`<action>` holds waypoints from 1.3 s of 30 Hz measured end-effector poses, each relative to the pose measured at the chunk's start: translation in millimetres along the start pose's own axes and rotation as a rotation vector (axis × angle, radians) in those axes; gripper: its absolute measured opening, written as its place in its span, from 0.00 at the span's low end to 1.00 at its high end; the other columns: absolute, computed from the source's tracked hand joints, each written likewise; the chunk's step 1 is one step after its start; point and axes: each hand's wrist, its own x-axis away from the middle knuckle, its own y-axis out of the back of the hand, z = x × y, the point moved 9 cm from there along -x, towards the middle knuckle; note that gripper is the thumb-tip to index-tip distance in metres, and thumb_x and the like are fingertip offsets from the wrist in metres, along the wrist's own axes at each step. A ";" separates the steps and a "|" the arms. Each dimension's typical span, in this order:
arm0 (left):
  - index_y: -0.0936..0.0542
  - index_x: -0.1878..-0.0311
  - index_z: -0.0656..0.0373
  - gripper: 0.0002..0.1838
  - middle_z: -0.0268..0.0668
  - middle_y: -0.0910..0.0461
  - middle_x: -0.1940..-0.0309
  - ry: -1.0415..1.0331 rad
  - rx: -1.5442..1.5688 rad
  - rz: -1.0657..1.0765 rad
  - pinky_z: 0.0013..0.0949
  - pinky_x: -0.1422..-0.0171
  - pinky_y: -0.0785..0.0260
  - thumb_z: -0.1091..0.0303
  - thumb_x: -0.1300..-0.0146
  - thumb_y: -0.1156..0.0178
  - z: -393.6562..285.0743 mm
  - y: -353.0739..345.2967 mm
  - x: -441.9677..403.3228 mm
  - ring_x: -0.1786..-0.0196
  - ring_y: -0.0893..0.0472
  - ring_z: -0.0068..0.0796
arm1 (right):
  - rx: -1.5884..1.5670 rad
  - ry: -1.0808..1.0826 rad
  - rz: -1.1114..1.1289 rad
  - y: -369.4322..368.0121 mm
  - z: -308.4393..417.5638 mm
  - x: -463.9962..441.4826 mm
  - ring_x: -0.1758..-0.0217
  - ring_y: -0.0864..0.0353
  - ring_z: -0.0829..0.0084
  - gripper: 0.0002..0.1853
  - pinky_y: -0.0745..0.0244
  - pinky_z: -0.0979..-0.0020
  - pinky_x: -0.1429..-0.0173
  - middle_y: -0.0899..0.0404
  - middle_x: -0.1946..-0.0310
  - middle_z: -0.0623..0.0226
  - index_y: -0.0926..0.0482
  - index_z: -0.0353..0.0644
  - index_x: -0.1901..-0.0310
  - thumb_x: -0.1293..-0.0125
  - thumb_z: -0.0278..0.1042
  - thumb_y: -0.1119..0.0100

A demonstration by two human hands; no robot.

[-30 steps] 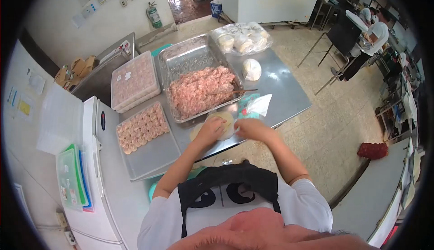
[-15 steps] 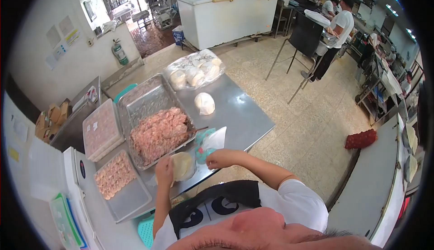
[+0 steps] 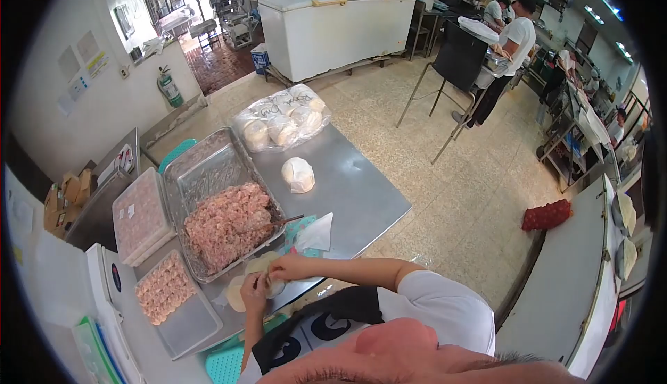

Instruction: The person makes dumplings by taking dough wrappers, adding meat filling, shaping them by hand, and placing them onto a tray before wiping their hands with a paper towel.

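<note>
My left hand (image 3: pixel 255 291) and my right hand (image 3: pixel 286 269) come together at the table's near edge, fingers pinched on a thin, pale round dumpling wrapper (image 3: pixel 276 287). More pale wrappers (image 3: pixel 235 295) lie beside and behind my hands, partly covered by them. Just beyond stands a deep metal pan (image 3: pixel 208 149) with a heap of pink ground meat (image 3: pixel 226 228); a thin brown stick (image 3: pixel 288 219) rests in the meat. A clear tray (image 3: pixel 198 325) at the left carries rows of filled dumplings (image 3: pixel 165 288). Beside my right forearm lies a teal patterned packet (image 3: pixel 301 235) with a white flap.
A lidded container (image 3: pixel 142 217) sits left of the pan. On the metal table (image 3: pixel 361 200) are a white wrapped bundle (image 3: pixel 298 176) and a plastic bag of similar bundles (image 3: pixel 281 120). Beyond are a chest freezer (image 3: pixel 340 33), a black chair (image 3: pixel 458 54) and a person in white (image 3: pixel 517 37).
My right hand has moved left from beside the teal packet to meet my left hand at the wrappers. The view has shifted slightly.
</note>
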 end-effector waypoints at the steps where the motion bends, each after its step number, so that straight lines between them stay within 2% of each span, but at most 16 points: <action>1: 0.19 0.65 0.65 0.07 0.35 0.22 0.73 0.055 0.048 0.021 0.28 0.65 0.33 0.70 0.38 0.39 12.0 -3.5 0.9 0.70 0.24 0.25 | 0.005 -0.049 -0.012 -2.2 0.1 -5.1 0.69 0.17 0.69 0.15 0.24 0.66 0.62 0.18 0.70 0.59 0.21 0.38 0.60 0.34 0.44 0.42; 3: 0.20 0.64 0.64 0.08 0.35 0.23 0.74 0.259 0.171 0.080 0.29 0.63 0.32 0.69 0.35 0.41 44.5 -7.1 4.5 0.70 0.24 0.25 | 0.020 -0.148 -0.038 -2.8 -0.7 -14.0 0.70 0.17 0.69 0.16 0.24 0.66 0.64 0.18 0.71 0.59 0.22 0.39 0.60 0.35 0.46 0.41; 6: 0.21 0.59 0.62 0.08 0.33 0.21 0.67 0.472 0.542 -0.107 0.28 0.61 0.31 0.67 0.35 0.41 99.2 12.5 10.7 0.65 0.23 0.25 | 0.187 0.017 -0.171 -1.1 5.7 -16.3 0.68 0.17 0.64 0.16 0.24 0.64 0.63 0.18 0.70 0.59 0.23 0.41 0.59 0.36 0.47 0.41; 9: 0.23 0.54 0.60 0.09 0.33 0.23 0.60 0.401 1.023 -0.145 0.27 0.57 0.31 0.67 0.34 0.43 63.9 49.6 -5.7 0.59 0.24 0.23 | 0.350 0.070 -0.243 -5.2 -2.2 -18.3 0.66 0.17 0.57 0.16 0.25 0.60 0.62 0.19 0.70 0.57 0.24 0.43 0.57 0.37 0.46 0.40; 12: 0.25 0.51 0.59 0.10 0.34 0.24 0.57 0.586 1.293 -0.284 0.29 0.53 0.30 0.69 0.34 0.44 27.6 78.6 -13.7 0.56 0.24 0.23 | 0.376 -0.031 -0.243 -3.9 3.7 -11.4 0.64 0.19 0.53 0.16 0.26 0.57 0.60 0.20 0.69 0.56 0.26 0.43 0.57 0.38 0.45 0.40; 15: 0.25 0.52 0.59 0.10 0.35 0.22 0.58 0.269 0.440 -0.053 0.33 0.51 0.29 0.68 0.34 0.43 61.8 97.1 -10.9 0.56 0.22 0.28 | 0.386 -0.080 -0.260 -6.7 6.6 -12.5 0.59 0.20 0.54 0.16 0.26 0.57 0.57 0.22 0.65 0.56 0.27 0.43 0.57 0.38 0.46 0.38; 18: 0.24 0.54 0.59 0.10 0.38 0.21 0.62 0.271 0.164 0.125 0.33 0.53 0.29 0.67 0.35 0.42 79.3 67.6 8.5 0.57 0.22 0.30 | 0.472 0.122 -0.338 -11.9 46.8 -7.2 0.52 0.23 0.54 0.18 0.27 0.57 0.53 0.24 0.60 0.55 0.27 0.43 0.54 0.40 0.45 0.37; 21: 0.24 0.57 0.61 0.09 0.39 0.21 0.65 -0.074 -0.021 0.085 0.32 0.55 0.30 0.66 0.35 0.41 37.2 61.4 8.8 0.61 0.22 0.28 | 0.581 0.152 -0.386 -19.8 44.9 -11.9 0.48 0.25 0.53 0.18 0.27 0.57 0.49 0.25 0.57 0.55 0.25 0.43 0.53 0.40 0.43 0.37; 24: 0.24 0.57 0.63 0.09 0.41 0.22 0.67 0.176 0.050 0.120 0.32 0.55 0.30 0.66 0.34 0.41 45.2 63.9 1.1 0.63 0.22 0.30 | 0.487 0.187 -0.236 -18.4 2.4 -34.2 0.50 0.24 0.52 0.15 0.28 0.56 0.48 0.24 0.59 0.54 0.23 0.41 0.53 0.39 0.39 0.38; 26: 0.23 0.54 0.64 0.11 0.45 0.20 0.67 0.158 0.138 -0.011 0.33 0.54 0.30 0.66 0.33 0.43 36.9 82.0 -5.6 0.63 0.21 0.33 | 0.515 0.079 -0.184 -6.0 -2.3 -36.1 0.52 0.23 0.51 0.11 0.28 0.56 0.49 0.23 0.61 0.52 0.21 0.39 0.58 0.38 0.36 0.40; 28: 0.22 0.51 0.65 0.13 0.38 0.20 0.64 0.175 0.155 -0.048 0.30 0.52 0.31 0.65 0.29 0.47 26.6 103.1 -9.5 0.60 0.24 0.25 | 0.552 0.089 -0.203 12.1 13.9 -29.6 0.55 0.22 0.51 0.10 0.27 0.55 0.49 0.21 0.61 0.52 0.21 0.39 0.59 0.38 0.35 0.42; 30: 0.22 0.49 0.66 0.14 0.38 0.20 0.61 0.123 0.038 -0.161 0.29 0.50 0.31 0.65 0.29 0.48 27.6 127.4 -7.5 0.58 0.24 0.25 | 0.611 0.069 -0.170 25.2 38.6 -19.0 0.56 0.21 0.52 0.09 0.26 0.57 0.51 0.20 0.61 0.53 0.20 0.39 0.60 0.37 0.35 0.43; 32: 0.23 0.46 0.66 0.16 0.37 0.19 0.60 0.222 0.046 -0.253 0.29 0.49 0.31 0.65 0.29 0.48 38.7 145.9 0.7 0.57 0.23 0.26 | 0.560 0.084 -0.196 37.5 53.1 -11.8 0.58 0.21 0.50 0.08 0.26 0.55 0.54 0.20 0.63 0.52 0.20 0.39 0.65 0.38 0.34 0.44; 35: 0.22 0.48 0.65 0.14 0.44 0.18 0.58 0.211 0.103 -0.362 0.32 0.49 0.30 0.67 0.28 0.49 28.4 158.1 7.3 0.56 0.20 0.32 | 0.484 0.065 -0.146 39.8 78.4 -10.8 0.60 0.20 0.51 0.08 0.25 0.55 0.54 0.19 0.64 0.52 0.20 0.38 0.65 0.37 0.34 0.44; 38: 0.21 0.49 0.63 0.13 0.46 0.19 0.54 0.333 0.152 -0.413 0.31 0.46 0.31 0.66 0.30 0.48 33.5 150.9 16.7 0.52 0.20 0.35 | 0.293 0.109 -0.074 27.7 96.3 -20.5 0.59 0.20 0.51 0.08 0.25 0.54 0.53 0.19 0.66 0.53 0.21 0.39 0.63 0.36 0.34 0.45; 39: 0.21 0.50 0.62 0.13 0.46 0.19 0.54 0.319 0.106 -0.400 0.32 0.45 0.31 0.66 0.31 0.46 31.2 145.1 17.2 0.52 0.21 0.37 | 0.461 0.077 -0.075 24.0 83.9 -24.9 0.58 0.20 0.51 0.08 0.25 0.55 0.52 0.20 0.65 0.53 0.21 0.40 0.61 0.36 0.35 0.44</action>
